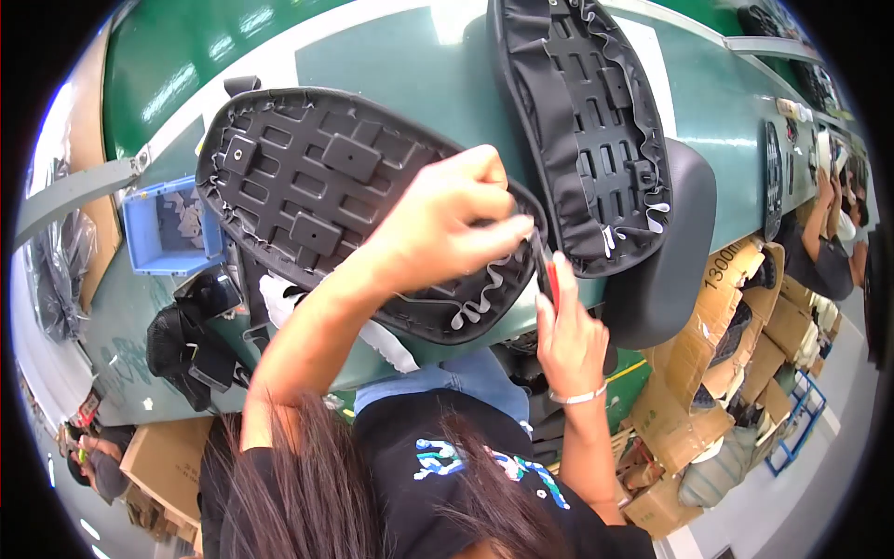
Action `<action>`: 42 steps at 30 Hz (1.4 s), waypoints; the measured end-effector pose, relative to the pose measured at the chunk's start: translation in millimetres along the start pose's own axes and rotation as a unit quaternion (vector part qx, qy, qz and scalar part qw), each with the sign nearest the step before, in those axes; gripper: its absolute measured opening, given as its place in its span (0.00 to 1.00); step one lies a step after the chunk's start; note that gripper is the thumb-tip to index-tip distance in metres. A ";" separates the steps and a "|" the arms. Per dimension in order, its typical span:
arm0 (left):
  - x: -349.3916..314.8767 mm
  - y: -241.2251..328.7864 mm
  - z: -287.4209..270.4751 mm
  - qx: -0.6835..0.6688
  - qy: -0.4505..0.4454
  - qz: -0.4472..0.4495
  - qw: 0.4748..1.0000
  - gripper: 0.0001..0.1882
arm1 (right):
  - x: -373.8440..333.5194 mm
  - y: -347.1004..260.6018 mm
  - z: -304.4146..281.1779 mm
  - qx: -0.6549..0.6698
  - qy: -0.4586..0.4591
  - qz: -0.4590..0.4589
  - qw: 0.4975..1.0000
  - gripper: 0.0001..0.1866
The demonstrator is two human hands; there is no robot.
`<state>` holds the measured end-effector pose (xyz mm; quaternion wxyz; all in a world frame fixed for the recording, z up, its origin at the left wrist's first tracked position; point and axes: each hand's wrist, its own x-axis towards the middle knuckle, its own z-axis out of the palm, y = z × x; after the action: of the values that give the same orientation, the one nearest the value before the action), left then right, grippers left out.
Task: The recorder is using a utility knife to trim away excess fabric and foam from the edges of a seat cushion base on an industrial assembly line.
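Observation:
A black seat (307, 177) lies underside up before me, with its slotted plastic base and pale gathered cover edge showing. My left hand (456, 219) is over its right end, fingers closed in a pinch and slightly blurred. What they pinch cannot be made out. My right hand (573, 345), with a white band at the wrist, grips a slim red-and-black hand tool (553, 279). Its dark tip points up by my left fingertips, at the seat's rim; the tool's exact kind is unclear. Just right of it lies a second upturned black seat (591, 130), its cover gathered around the base.
Behind the second seat is a smooth black seat (666, 252). A blue bin (172, 228) with small pale pieces stands left on the green table (391, 51). Nearby lies a black mesh cap-like item (182, 354). Cardboard boxes (689, 391) stand at right; other people (824, 247) work farther right.

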<state>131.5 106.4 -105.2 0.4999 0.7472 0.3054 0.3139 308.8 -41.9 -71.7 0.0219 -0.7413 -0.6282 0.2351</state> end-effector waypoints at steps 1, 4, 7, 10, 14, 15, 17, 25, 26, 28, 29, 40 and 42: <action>-1.4 7.4 3.9 0.122 -0.031 0.000 0.992 0.09 | 12.5 0.1 -2.2 0.006 0.003 -0.010 1.000 0.30; 3.1 -0.6 9.1 0.324 -0.087 0.029 0.942 0.08 | 30.5 -1.8 -18.4 0.034 -0.048 0.008 0.998 0.32; 23.4 -28.4 10.9 0.285 -0.012 0.188 0.940 0.09 | 34.7 -11.7 -13.6 0.015 -0.035 -0.009 0.999 0.33; 16.8 -32.3 16.6 0.171 0.098 0.236 0.952 0.16 | 10.5 -26.1 12.6 0.015 -0.012 0.033 0.999 0.33; 25.1 -43.4 -7.3 -0.184 0.333 0.046 0.924 0.18 | -30.2 -44.6 28.7 0.084 0.010 0.040 0.996 0.34; 29.9 -30.9 -13.7 -0.277 0.365 -0.029 0.888 0.18 | -40.0 -49.2 23.7 0.089 -0.057 0.098 0.990 0.30; 42.7 -35.0 -33.5 -0.068 0.286 -0.014 0.956 0.20 | -42.8 -47.5 18.9 0.066 -0.027 0.058 0.996 0.31; 26.9 -12.5 -104.3 -0.232 0.044 -0.496 0.835 0.29 | 71.6 16.6 -48.9 -0.123 -0.039 -0.128 0.983 0.29; 16.4 0.9 -101.3 -0.249 0.049 -0.522 0.814 0.29 | 87.3 21.1 -57.4 -0.105 -0.061 -0.177 0.977 0.30; -5.5 8.4 -99.2 -0.239 0.059 -0.400 0.883 0.31 | 109.1 9.3 -57.2 -0.118 -0.091 -0.248 0.957 0.30; -6.6 12.9 -89.5 -0.189 0.059 -0.259 0.945 0.32 | 116.1 4.7 -56.8 -0.119 -0.083 -0.273 0.951 0.30; -17.6 13.5 -102.3 -0.440 0.254 0.212 0.835 0.15 | 70.1 -18.5 -34.0 -0.115 -0.048 -0.166 0.978 0.33; -8.6 12.3 -95.4 -0.214 0.166 0.151 0.950 0.14 | 78.0 -28.1 -34.4 -0.110 -0.012 -0.169 0.979 0.34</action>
<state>54.0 148.9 -66.1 0.5370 0.5970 0.1930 0.5639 303.6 46.5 -57.1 -0.0280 -0.6191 -0.7670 0.1662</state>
